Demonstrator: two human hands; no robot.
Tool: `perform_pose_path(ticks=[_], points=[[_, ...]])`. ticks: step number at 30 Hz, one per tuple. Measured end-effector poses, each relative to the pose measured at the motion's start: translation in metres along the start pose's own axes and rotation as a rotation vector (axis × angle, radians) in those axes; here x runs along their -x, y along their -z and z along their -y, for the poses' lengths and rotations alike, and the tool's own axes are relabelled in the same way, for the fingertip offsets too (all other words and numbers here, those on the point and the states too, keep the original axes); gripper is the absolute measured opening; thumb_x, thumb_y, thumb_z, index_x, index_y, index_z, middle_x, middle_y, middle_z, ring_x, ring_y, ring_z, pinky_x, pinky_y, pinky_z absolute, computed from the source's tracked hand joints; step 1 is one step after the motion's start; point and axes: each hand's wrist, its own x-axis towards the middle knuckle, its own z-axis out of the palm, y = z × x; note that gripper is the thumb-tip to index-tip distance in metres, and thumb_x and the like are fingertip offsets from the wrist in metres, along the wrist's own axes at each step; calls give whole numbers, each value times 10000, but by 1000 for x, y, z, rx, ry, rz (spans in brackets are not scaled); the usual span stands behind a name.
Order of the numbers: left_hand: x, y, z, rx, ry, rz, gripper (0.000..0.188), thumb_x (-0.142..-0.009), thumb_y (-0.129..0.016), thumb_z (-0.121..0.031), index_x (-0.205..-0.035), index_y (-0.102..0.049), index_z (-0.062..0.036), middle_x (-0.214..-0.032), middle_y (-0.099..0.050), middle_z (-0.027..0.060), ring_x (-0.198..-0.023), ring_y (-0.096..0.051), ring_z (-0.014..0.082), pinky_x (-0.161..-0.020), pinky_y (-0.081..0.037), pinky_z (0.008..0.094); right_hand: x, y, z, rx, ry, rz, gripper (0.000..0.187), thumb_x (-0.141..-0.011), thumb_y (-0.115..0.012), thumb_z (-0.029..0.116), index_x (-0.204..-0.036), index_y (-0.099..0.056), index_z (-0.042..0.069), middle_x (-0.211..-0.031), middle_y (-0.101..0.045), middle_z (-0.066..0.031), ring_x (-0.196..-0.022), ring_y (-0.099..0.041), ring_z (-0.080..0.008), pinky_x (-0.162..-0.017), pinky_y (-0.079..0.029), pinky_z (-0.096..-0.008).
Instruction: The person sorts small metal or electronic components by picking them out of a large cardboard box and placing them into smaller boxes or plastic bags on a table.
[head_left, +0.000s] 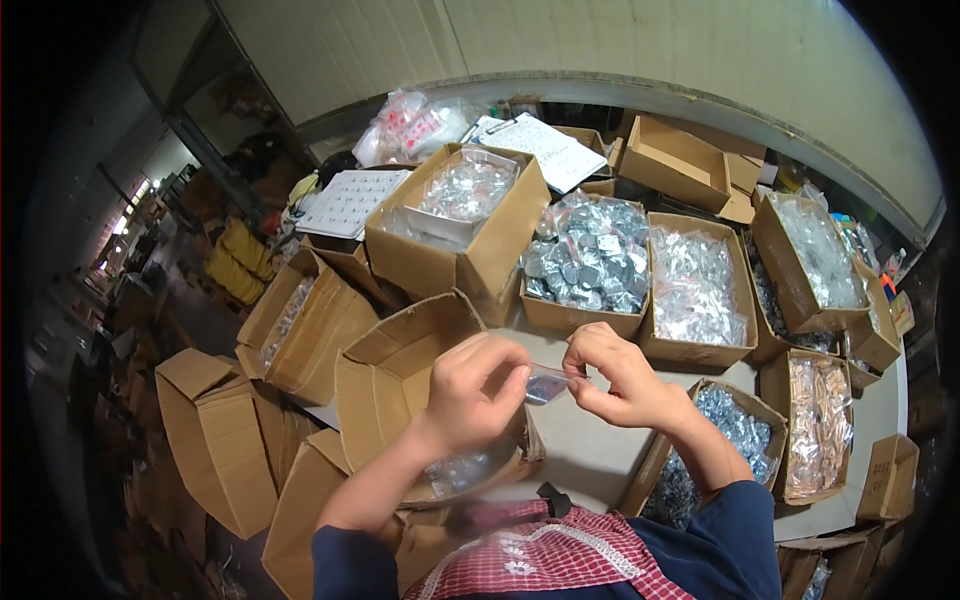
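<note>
Between my two hands hangs a small clear plastic bag (545,388) with something dark and flat in it. My left hand (475,385) pinches one end of its top edge, thumb against curled fingers. At the other end, my right hand (615,380) grips the same edge between thumb and fingertips. What the bag contains is too small to name. Below and left of the hands stands an open cardboard box (372,405) with some clear bags (465,468) at its bottom, partly hidden by my left forearm.
Around the grey table (585,455) stand boxes of bagged parts: silvery pieces (590,255), clear bags (700,285), bluish metal parts (735,435) and copper-coloured parts (818,420). A taller carton (420,240) stands at the back left. Paper sheets (545,145) lie behind it.
</note>
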Motion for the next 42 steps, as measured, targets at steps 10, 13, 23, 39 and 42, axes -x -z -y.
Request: perform_pose_path(ticks=[10,13,23,39,42], points=[[19,2,27,173,269,190,279,-931,-581,-153,-1173,-611,-18,-1089,-662,121,-971,-646,247,-842,-521,366,7,-5,-15,-95,-72,23,81,-770,-601,72,-809,-538,38,-739,-563,-91,-738,-571,-259,-785,-451,-363],[27,-5,48,30,243,190,274,-947,-552,-180,-1161,-617,-21,-1124,-641,124,-1025,-622,258,-888,-501,393,7,-4,-24,-118,-161,44,87,-782,-599,86,-829,-549,33,-763,-572,-103,-749,-577,-274,-750,-469,-371],[103,7,148,-97,224,606,367,-947,-552,-191,-1270,-539,-17,-1187,-579,147,-1074,-560,285,-929,-464,402,16,52,-116,384,-322,-313,93,-815,-595,98,-850,-587,12,-816,-605,-157,-791,-590,-351,-714,-478,-437],[182,-54,142,-265,687,1139,566,-697,-683,-347,-1154,-596,-25,-1299,-440,336,-1247,-391,488,-1032,-314,595,100,35,-225,497,-442,-569,323,-779,-657,40,-1099,-618,39,-1090,-632,-161,-1057,-594,-329,-928,-465,-412],[191,-65,130,-479,739,1037,523,-701,-684,-380,-1075,-652,-15,-1224,-504,269,-1195,-441,427,-981,-339,582,89,14,-205,516,-439,-460,242,-762,-638,26,-1002,-610,45,-994,-605,-134,-966,-562,-357,-868,-441,-440]])
